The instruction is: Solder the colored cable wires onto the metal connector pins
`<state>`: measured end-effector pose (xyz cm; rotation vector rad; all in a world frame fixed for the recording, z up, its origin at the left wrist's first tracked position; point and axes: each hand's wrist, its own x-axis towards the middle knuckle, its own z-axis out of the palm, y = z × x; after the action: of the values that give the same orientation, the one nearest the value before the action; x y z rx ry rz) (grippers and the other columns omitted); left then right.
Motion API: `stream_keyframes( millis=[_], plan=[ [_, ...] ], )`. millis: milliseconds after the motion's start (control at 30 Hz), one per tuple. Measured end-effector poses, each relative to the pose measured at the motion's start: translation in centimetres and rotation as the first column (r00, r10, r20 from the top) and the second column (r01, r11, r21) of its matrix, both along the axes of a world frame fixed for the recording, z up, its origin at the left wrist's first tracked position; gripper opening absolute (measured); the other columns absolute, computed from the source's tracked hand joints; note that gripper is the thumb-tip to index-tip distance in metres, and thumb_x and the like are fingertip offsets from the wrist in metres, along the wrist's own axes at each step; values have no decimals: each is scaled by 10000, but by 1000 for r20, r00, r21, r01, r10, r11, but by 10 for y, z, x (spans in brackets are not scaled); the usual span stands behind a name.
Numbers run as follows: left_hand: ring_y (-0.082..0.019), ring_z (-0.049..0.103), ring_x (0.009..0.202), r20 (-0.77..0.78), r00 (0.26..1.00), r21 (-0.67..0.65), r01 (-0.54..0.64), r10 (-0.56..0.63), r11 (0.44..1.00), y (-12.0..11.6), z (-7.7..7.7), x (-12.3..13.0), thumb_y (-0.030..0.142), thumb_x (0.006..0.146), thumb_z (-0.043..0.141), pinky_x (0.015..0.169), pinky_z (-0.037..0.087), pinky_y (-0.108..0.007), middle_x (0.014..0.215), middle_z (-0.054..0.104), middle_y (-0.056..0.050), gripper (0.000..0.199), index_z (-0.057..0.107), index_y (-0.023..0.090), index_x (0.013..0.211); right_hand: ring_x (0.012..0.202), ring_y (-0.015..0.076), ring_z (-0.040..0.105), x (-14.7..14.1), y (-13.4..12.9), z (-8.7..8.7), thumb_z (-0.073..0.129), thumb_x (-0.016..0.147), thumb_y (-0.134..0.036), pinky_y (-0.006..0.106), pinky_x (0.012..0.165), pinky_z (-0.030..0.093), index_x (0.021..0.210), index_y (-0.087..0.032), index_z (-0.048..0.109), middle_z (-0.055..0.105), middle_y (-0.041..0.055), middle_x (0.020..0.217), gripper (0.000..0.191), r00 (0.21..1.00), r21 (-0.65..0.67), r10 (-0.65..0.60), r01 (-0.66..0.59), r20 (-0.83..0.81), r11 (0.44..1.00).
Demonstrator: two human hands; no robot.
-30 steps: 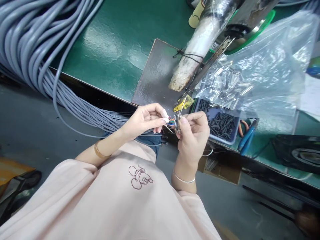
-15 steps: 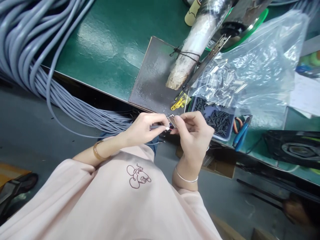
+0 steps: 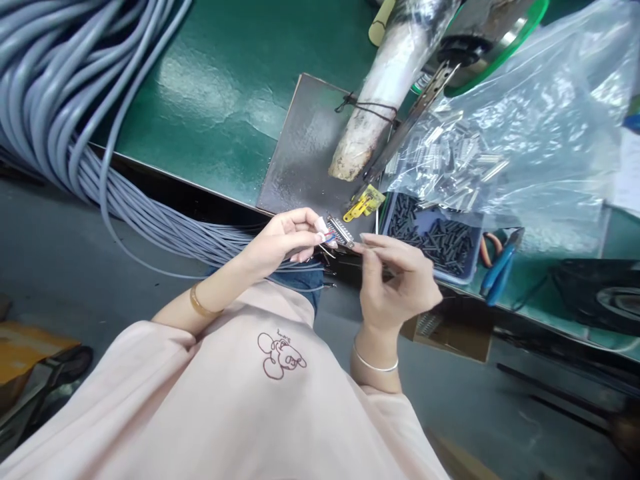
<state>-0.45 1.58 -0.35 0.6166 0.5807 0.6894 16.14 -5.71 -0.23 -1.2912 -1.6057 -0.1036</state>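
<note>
A metal multi-pin connector (image 3: 341, 231) is between my hands, just off the front edge of the bench, with thin red, blue and white wires (image 3: 330, 238) at its left end. My left hand (image 3: 290, 241) pinches the wires close against the connector. From the other side, my right hand (image 3: 397, 275) is closed with thumb and fingertips at the connector's right end. Part of that grip is hidden by the fingers. Beneath my left hand, a bundle of grey cables (image 3: 170, 217) runs along the bench edge.
A dark board (image 3: 300, 147) carries a yellow piece (image 3: 365, 202) beside a wrapped tube (image 3: 367, 113) tied to a metal bar. A blue tray (image 3: 467, 275) holds black sleeves, under a plastic bag (image 3: 540, 133) of metal parts. Blue-handled pliers (image 3: 500, 270) lie right of it.
My right hand has drawn back to the right, uncovering more of the connector. My left fingers have shifted up against it, and the blue wire now shows. The view has moved slightly.
</note>
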Motion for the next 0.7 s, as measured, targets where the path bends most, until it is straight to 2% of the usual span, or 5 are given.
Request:
stream_keyframes(
  millis=[67, 167, 400, 567, 700],
  plan=[
    [-35, 461, 416, 34, 999, -40, -9, 10, 999, 1, 0, -1, 141, 621, 758, 396, 300, -163, 693, 662, -10, 206, 586, 121, 733, 894, 135, 747, -3, 0, 0, 718, 866, -43, 223, 799, 610, 921, -153, 616, 763, 52, 961, 160, 995, -29, 45, -43, 85, 999],
    [-45, 455, 445, 107, 994, -80, -17, 26, 997, 2, -2, -2, 132, 583, 708, 415, 316, -171, 660, 619, -7, 135, 607, 122, 672, 838, 104, 738, -8, 2, 1, 709, 858, -17, 178, 770, 590, 893, -149, 580, 766, 57, 931, 188, 985, 3, 72, -73, 155, 997],
    [-80, 454, 480, 144, 990, -47, 10, -3, 999, 1, -12, -8, 150, 530, 658, 395, 296, -186, 603, 523, -31, 70, 596, 132, 557, 854, 119, 753, -14, 0, 2, 715, 869, -33, 191, 801, 628, 926, -146, 609, 774, 67, 951, 165, 971, 50, 147, -159, 189, 986],
    [-81, 442, 496, 170, 985, 35, 33, -38, 999, 2, -12, -11, 193, 558, 719, 398, 304, -174, 580, 484, -36, 154, 580, 129, 536, 871, 137, 755, -16, -3, 2, 709, 875, -30, 258, 860, 658, 954, -128, 635, 773, 86, 958, 146, 965, 85, 196, -214, 174, 973],
    [-83, 457, 522, 182, 982, 77, 43, -57, 996, 3, -12, -13, 313, 637, 802, 414, 323, -172, 617, 498, -40, 293, 582, 126, 584, 868, 130, 754, -18, -3, 1, 735, 846, -15, 230, 858, 645, 958, -123, 640, 773, 77, 968, 183, 977, 84, 142, -157, 160, 984]
  ],
)
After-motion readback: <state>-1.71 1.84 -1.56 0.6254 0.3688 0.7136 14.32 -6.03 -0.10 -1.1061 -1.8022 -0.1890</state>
